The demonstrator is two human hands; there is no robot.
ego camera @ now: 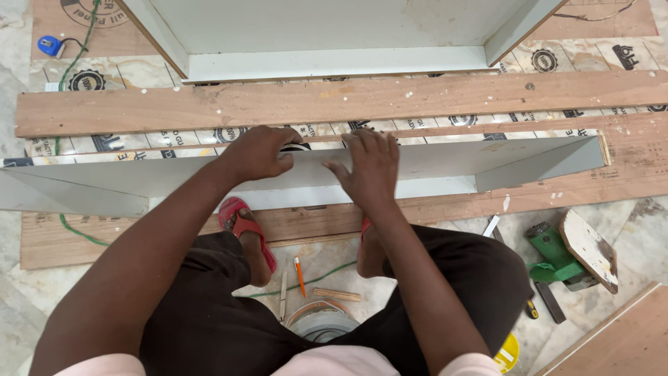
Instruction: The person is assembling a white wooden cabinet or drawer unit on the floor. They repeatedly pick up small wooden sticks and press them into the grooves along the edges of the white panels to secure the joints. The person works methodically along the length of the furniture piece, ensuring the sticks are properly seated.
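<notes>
Left hand (259, 152) curls around a dark roll (296, 147) atop the long grey laminated board (445, 161) standing on edge; right hand (369, 167) presses flat, fingers spread. Uneven pressure risks tipping the board.

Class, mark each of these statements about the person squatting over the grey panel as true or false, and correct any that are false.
1. Both hands rest on the top edge of the long grey panel. True: the left hand and right hand are side by side on it.
2. The orange pencil lies on the floor between the person's feet. True.
3. The right hand holds the green power tool. False: the tool lies on the floor to the person's right, untouched.
4. The blue tape measure sits on the grey panel. False: it lies at the far left, beyond the wooden plank.
</notes>
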